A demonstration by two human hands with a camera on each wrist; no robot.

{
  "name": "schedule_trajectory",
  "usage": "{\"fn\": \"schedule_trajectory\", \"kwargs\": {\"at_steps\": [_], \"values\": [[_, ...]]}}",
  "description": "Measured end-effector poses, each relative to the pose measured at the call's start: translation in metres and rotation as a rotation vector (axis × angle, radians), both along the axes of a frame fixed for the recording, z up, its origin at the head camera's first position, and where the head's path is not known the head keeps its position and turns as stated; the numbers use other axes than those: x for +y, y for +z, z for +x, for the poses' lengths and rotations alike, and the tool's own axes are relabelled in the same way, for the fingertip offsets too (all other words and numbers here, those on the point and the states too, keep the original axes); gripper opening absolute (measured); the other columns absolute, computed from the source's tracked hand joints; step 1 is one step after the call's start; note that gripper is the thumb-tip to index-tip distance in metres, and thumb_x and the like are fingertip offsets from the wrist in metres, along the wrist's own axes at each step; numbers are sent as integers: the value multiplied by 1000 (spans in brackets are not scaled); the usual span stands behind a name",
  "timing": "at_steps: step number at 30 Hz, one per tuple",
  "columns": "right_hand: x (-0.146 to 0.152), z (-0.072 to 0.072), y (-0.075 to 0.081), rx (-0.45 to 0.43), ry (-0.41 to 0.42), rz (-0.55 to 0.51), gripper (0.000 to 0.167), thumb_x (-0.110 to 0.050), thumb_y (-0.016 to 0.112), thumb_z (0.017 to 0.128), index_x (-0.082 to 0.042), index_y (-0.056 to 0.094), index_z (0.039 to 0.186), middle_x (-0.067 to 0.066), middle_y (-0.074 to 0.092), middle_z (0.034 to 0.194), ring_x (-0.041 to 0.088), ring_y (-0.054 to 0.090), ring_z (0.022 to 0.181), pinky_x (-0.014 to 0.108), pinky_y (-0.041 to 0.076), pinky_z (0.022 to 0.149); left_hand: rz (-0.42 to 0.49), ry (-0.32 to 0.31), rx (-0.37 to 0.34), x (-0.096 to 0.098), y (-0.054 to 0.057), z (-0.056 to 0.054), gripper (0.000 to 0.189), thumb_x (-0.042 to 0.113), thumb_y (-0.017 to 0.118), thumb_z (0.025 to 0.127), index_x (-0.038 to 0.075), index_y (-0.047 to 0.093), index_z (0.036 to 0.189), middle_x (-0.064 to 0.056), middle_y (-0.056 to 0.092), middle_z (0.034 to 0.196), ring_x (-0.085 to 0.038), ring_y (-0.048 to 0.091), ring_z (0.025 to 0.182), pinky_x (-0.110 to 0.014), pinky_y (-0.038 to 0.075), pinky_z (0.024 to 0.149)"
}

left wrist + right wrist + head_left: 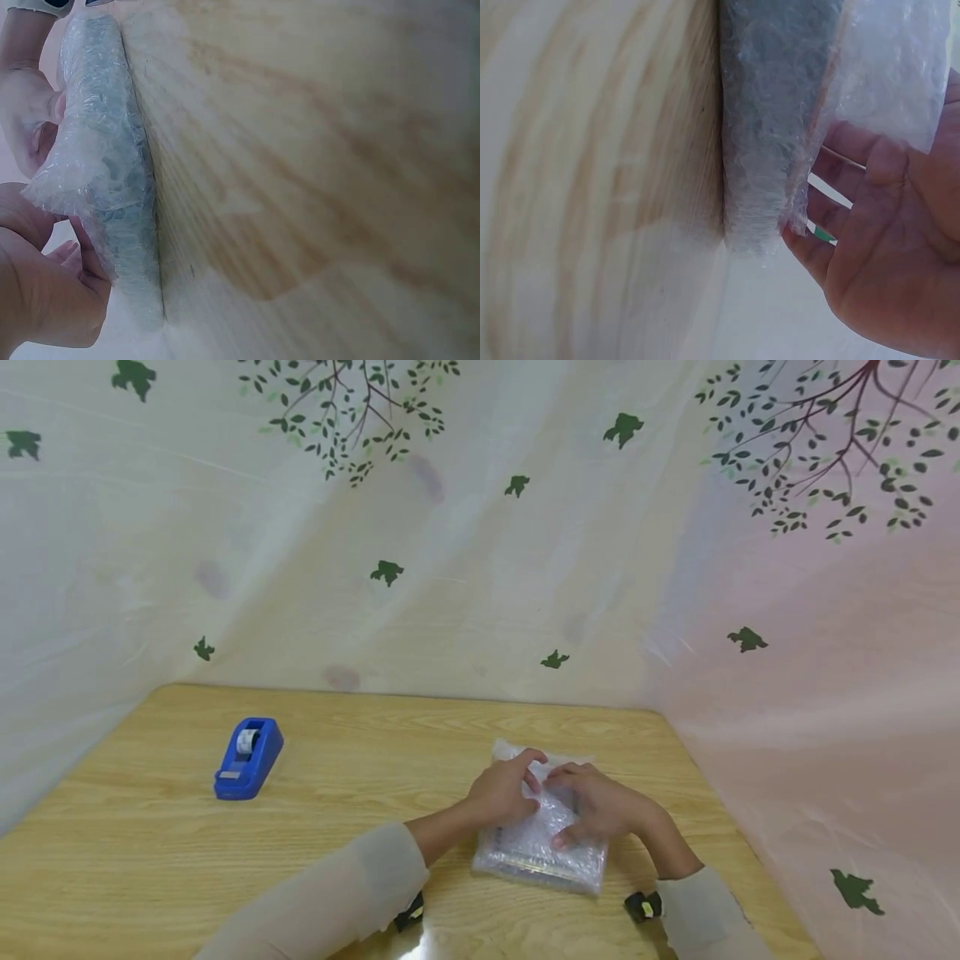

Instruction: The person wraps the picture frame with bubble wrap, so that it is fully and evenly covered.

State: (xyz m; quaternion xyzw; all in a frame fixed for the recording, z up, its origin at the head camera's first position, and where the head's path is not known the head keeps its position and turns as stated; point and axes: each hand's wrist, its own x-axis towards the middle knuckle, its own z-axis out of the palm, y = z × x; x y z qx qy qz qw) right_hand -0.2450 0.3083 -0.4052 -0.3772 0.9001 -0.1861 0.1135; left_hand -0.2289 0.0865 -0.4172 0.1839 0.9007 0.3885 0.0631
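A flat package wrapped in clear bubble wrap (pixel 517 853) lies on the wooden table in front of me. Through the wrap only vague dark marks show. From the left, my left hand (pixel 504 789) bends its fingers at a loose fold on top, and the left wrist view shows this raised wrap (pixel 64 180) at its fingers. My right hand (pixel 600 802) reaches over from the right side with fingers loosely spread. In the right wrist view, fingertips (pixel 799 232) touch the package's edge behind a translucent flap (pixel 892 75).
A blue tape dispenser (pixel 251 760) with a roll in it stands at the far left of the wooden table (pixel 352 760). Behind and beside the table hangs a pale curtain (pixel 465 618) printed with leaves and branches. Dark wrist devices (pixel 642 906) sit under both sleeves.
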Motion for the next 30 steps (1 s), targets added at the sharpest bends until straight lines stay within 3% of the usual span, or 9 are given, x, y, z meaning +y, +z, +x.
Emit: {"fn": "schedule_trajectory", "kwargs": {"at_steps": [10, 20, 30], "values": [[1, 0, -1, 0, 23, -50, 52, -33, 76, 93, -3, 64, 134, 15, 56, 142, 38, 48, 128, 63, 38, 107, -54, 37, 1, 5, -2, -2, 67, 11, 82, 81, 27, 53, 139, 11, 72, 99, -8, 59, 72, -26, 46, 57], [-4, 2, -2, 25, -13, -40, 54, -32, 80, 90, -3, 65, 132, 15, 59, 139, 39, 51, 127, 62, 41, 106, -31, 23, -8, 2, -2, -1, 67, 10, 81, 81, 24, 52, 140, 8, 72, 101, -8, 57, 65, -25, 46, 56], [-7, 1, -3, 48, -44, -43, 53, -32, 84, 85, -5, 69, 128, 12, 62, 133, 38, 54, 124, 61, 42, 105, -6, 17, -27, -1, 1, -1, 72, 9, 82, 80, 21, 48, 142, 6, 71, 101, -9, 59, 67, -27, 47, 62]]}}
